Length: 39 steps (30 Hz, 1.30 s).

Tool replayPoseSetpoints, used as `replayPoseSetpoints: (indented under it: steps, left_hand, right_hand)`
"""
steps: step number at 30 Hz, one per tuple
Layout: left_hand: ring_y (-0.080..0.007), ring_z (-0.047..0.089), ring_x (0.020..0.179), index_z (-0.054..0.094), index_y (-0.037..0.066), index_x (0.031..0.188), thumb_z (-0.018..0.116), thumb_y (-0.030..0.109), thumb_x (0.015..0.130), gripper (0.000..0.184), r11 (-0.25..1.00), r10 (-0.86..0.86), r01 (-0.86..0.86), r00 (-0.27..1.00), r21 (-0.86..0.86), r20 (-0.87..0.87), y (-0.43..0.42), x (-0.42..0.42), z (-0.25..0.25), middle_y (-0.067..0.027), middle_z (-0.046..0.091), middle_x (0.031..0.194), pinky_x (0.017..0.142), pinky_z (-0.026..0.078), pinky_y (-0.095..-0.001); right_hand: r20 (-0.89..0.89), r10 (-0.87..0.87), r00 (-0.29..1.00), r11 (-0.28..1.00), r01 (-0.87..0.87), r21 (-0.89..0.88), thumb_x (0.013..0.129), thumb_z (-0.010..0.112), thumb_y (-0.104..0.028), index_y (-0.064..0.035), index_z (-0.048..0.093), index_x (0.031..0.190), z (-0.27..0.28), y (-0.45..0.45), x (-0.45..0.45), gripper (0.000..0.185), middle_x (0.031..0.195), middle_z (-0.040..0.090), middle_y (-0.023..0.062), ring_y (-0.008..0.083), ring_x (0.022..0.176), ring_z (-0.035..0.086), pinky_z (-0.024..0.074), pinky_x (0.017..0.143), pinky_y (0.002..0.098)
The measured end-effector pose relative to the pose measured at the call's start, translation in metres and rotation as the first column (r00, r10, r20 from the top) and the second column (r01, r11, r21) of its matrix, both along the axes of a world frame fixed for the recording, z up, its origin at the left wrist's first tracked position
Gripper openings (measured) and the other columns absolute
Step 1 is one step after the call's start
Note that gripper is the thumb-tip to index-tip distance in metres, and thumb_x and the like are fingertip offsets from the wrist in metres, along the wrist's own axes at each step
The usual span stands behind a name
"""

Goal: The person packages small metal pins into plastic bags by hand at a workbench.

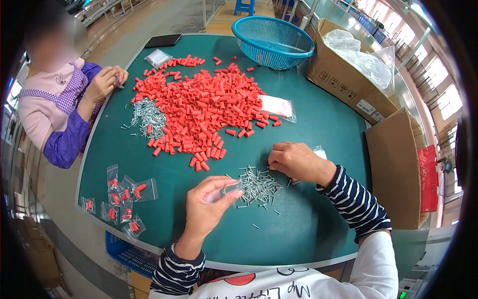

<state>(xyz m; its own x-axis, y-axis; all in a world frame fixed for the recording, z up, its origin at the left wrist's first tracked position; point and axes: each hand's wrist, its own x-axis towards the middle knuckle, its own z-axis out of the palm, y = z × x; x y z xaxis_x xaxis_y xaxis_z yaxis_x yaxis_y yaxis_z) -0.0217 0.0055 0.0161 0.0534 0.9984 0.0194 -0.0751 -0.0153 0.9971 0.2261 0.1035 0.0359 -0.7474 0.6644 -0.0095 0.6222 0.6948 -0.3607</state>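
The clear bag [232,187] is in the near middle, left of the screws [260,186], gripped between the left hand's [205,200] thumb and fingers; it should be light, limp and slippery, best pinched by its rim. The screws look hard and light (fiddly, probably), easiest taken by the shank. At their far right edge, the right hand [295,160] curls its fingers down; I cannot tell whether they pinch one. Farther left, the red caps [203,107] seem light, best held round the sides.
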Motion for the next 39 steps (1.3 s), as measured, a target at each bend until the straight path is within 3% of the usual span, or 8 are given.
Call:
replayPoseSetpoints:
  steps: [4, 10, 13, 16, 19, 26, 31, 39]
  left_hand:
    - [-0.0102, 0.06, 0.088, 0.068, -0.003, 0.099, 0.075, -0.002, 0.077, 0.024, 1.0, -0.012, 0.012, 1.0, -0.013, -0.004, 0.0, 0.0, 0.0, -0.0068, 0.063, 0.1, 0.073, 0.05, -0.0231]
    - [-0.0099, 0.059, 0.088, 0.068, -0.003, 0.099, 0.076, -0.001, 0.076, 0.024, 1.0, -0.006, 0.006, 1.0, -0.02, -0.018, 0.0, 0.0, 0.003, -0.0067, 0.063, 0.1, 0.073, 0.05, -0.0228]
    - [-0.0054, 0.052, 0.074, 0.069, -0.003, 0.096, 0.078, -0.001, 0.074, 0.024, 1.0, 0.021, -0.02, 0.999, 0.02, -0.046, 0.0, 0.002, 0.002, -0.0046, 0.064, 0.096, 0.062, 0.043, -0.0195]
    - [-0.0063, 0.055, 0.077, 0.069, -0.003, 0.096, 0.078, -0.002, 0.074, 0.024, 1.0, 0.013, -0.012, 0.999, 0.015, -0.029, 0.001, 0.002, 0.001, -0.0052, 0.065, 0.097, 0.065, 0.046, -0.0199]
    - [-0.0079, 0.058, 0.08, 0.069, -0.004, 0.096, 0.077, -0.002, 0.074, 0.024, 1.0, 0.016, -0.015, 0.999, 0.006, -0.042, 0.001, 0.002, -0.001, -0.0061, 0.065, 0.097, 0.069, 0.048, -0.0209]
    - [-0.0095, 0.059, 0.084, 0.069, -0.004, 0.097, 0.077, -0.002, 0.075, 0.023, 1.0, 0.016, -0.016, 1.0, -0.016, 0.014, 0.001, 0.0, -0.001, -0.0065, 0.064, 0.097, 0.072, 0.049, -0.0222]
    - [-0.0111, 0.059, 0.089, 0.068, -0.003, 0.098, 0.077, 0.001, 0.076, 0.025, 0.999, -0.018, 0.017, 0.999, -0.029, -0.036, 0.0, 0.003, 0.0, -0.0071, 0.064, 0.097, 0.077, 0.048, -0.0242]
    - [-0.0058, 0.055, 0.076, 0.07, -0.002, 0.096, 0.078, 0.001, 0.075, 0.023, 1.0, -0.009, 0.009, 1.0, 0.001, -0.001, 0.0, 0.005, -0.001, -0.0048, 0.064, 0.097, 0.065, 0.045, -0.0195]
  right_hand:
    - [-0.044, -0.063, 0.997, 0.995, 0.06, -0.073, 0.083, 0.064, -0.012, -0.0037, 0.063, 0.087, -0.004, -0.003, -0.008, 0.009, 0.088, 0.061, 0.0111, 0.031, 0.081, 0.061, 0.0495, 0.07, 0.0409]
    - [-0.19, 0.084, 0.978, 0.987, -0.108, -0.12, 0.08, 0.064, -0.009, -0.006, 0.067, 0.092, 0.007, 0.0, -0.015, 0.012, 0.087, 0.061, 0.0102, 0.03, 0.082, 0.061, 0.0495, 0.07, 0.0406]
    - [-0.088, 0.166, 0.982, 0.984, -0.171, -0.052, 0.078, 0.063, -0.008, -0.0062, 0.066, 0.087, 0.011, -0.001, -0.022, 0.01, 0.085, 0.061, 0.0097, 0.029, 0.085, 0.061, 0.0501, 0.07, 0.0395]
    - [0.154, 0.232, 0.961, 0.966, -0.246, 0.084, 0.075, 0.064, -0.009, -0.0055, 0.064, 0.082, 0.015, -0.002, -0.032, 0.008, 0.083, 0.06, 0.0096, 0.0277, 0.087, 0.061, 0.0507, 0.071, 0.0387]
    - [0.177, 0.23, 0.957, 0.952, -0.258, 0.163, 0.074, 0.064, -0.013, -0.0054, 0.059, 0.074, 0.006, -0.004, -0.036, 0.009, 0.078, 0.054, 0.0078, 0.0246, 0.08, 0.059, 0.0496, 0.067, 0.039]
    - [-0.113, -0.058, 0.992, 0.983, 0.037, -0.181, 0.07, 0.067, -0.012, -0.0035, 0.064, 0.078, 0.016, 0.021, -0.006, 0.012, 0.074, 0.06, 0.0086, 0.0255, 0.067, 0.062, 0.0496, 0.064, 0.0357]
    - [-0.131, -0.006, 0.991, 0.988, -0.015, -0.156, 0.075, 0.066, -0.009, -0.0048, 0.065, 0.079, 0.013, 0.012, -0.002, 0.006, 0.078, 0.061, 0.0078, 0.0257, 0.07, 0.062, 0.0495, 0.064, 0.0356]
    - [-0.067, -0.058, 0.996, 0.998, 0.059, 0.012, 0.078, 0.069, -0.014, -0.0055, 0.065, 0.085, 0.004, 0.007, -0.007, 0.012, 0.082, 0.061, 0.0102, 0.0307, 0.08, 0.062, 0.0495, 0.069, 0.0406]
